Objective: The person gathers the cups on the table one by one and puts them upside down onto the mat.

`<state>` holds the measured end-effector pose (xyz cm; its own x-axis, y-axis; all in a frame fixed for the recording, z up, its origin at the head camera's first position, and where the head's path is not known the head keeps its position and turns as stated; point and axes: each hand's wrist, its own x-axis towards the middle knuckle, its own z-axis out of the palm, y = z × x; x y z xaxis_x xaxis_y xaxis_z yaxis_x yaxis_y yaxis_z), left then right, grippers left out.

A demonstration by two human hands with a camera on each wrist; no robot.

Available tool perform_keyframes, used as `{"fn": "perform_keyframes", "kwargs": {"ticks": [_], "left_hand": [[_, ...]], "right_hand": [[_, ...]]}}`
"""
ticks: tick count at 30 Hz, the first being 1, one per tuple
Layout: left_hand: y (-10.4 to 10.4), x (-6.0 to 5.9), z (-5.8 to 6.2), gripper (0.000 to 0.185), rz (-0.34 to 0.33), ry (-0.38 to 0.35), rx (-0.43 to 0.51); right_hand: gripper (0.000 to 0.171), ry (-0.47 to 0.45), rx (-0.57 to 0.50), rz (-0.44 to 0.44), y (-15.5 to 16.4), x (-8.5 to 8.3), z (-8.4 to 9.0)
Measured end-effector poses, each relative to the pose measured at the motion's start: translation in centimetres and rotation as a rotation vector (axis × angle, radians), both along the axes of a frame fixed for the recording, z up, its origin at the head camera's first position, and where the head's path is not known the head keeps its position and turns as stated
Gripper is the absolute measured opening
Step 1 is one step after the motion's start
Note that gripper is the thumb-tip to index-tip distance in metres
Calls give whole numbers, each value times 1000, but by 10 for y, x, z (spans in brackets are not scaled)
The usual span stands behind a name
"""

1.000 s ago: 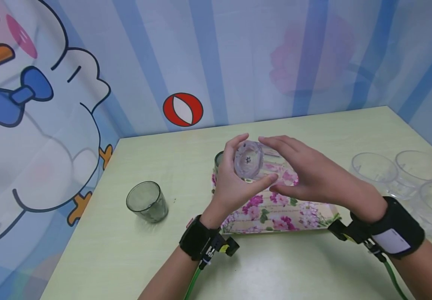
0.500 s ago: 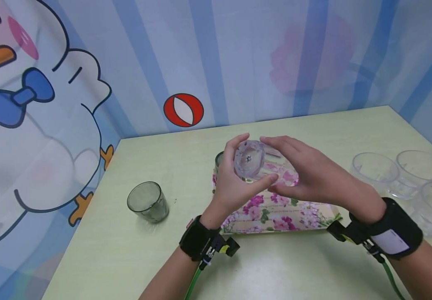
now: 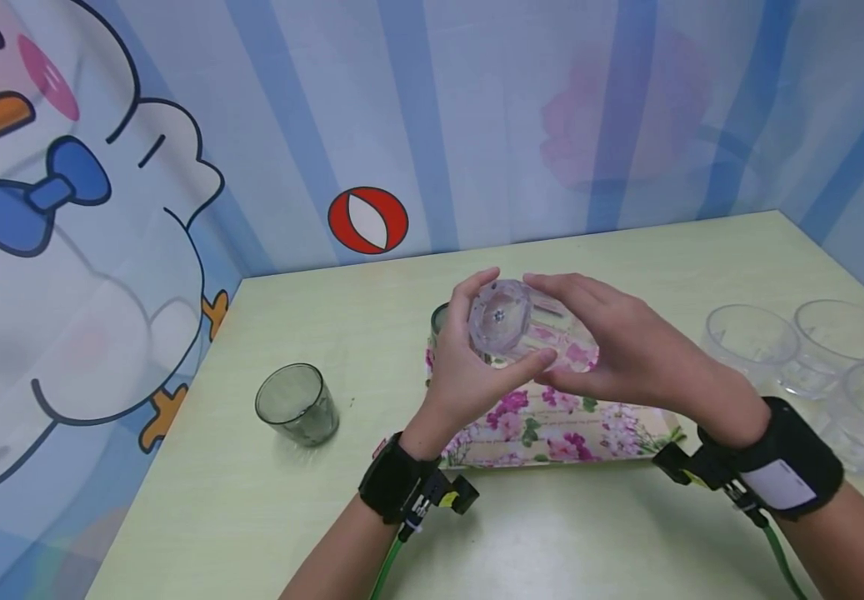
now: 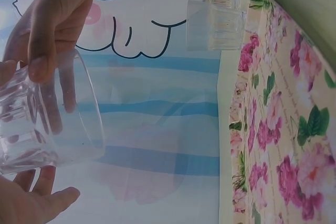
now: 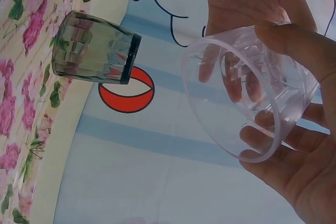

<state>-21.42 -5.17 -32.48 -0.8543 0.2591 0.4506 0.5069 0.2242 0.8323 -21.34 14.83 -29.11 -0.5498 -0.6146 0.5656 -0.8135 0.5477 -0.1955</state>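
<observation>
A clear plastic cup point(image 3: 495, 321) lies on its side in the air, base toward me, held between both hands. My left hand point(image 3: 517, 317) grips its base end, fingers over the top and thumb underneath. From the right, my right hand point(image 3: 541, 332) curls round the rim end. In the right wrist view the cup's open mouth point(image 5: 247, 103) faces the camera, with my right thumb point(image 5: 289, 40) on its wall. The left wrist view has the cup point(image 4: 50, 124) at the left. Below the hands lies a floral mat point(image 3: 551, 425).
A grey cup point(image 3: 297, 404) stands on the green table point(image 3: 611, 533) at the left. Another grey cup point(image 5: 94, 48) stands at the mat's far left corner. Three clear cups point(image 3: 750, 337) cluster at the right edge. A cartoon curtain closes in the back and left.
</observation>
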Motion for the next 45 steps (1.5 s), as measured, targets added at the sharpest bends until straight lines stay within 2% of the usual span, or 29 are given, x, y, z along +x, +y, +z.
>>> {"fn": "perform_keyframes", "kwargs": {"ticks": [7,16,25,32,45], "left_hand": [[1,0,0,85,-27,-26,20],[0,-1,-2,88,-97,-19,134],[0,-3,-3,89,-56,-4,149],[1,-3,-3,90,-64,7,187],[2,-4,-1,88,-75,40,195]], "right_hand": [[91,11,-24,-1,1,0,-1],[96,2,-66,-29,1,0,-3],[100,10,-132,-94,-2,3,-6],[99,-20,-198,-91,-5,3,-10],[98,-50,-292,-95,-7,3,-16]]}}
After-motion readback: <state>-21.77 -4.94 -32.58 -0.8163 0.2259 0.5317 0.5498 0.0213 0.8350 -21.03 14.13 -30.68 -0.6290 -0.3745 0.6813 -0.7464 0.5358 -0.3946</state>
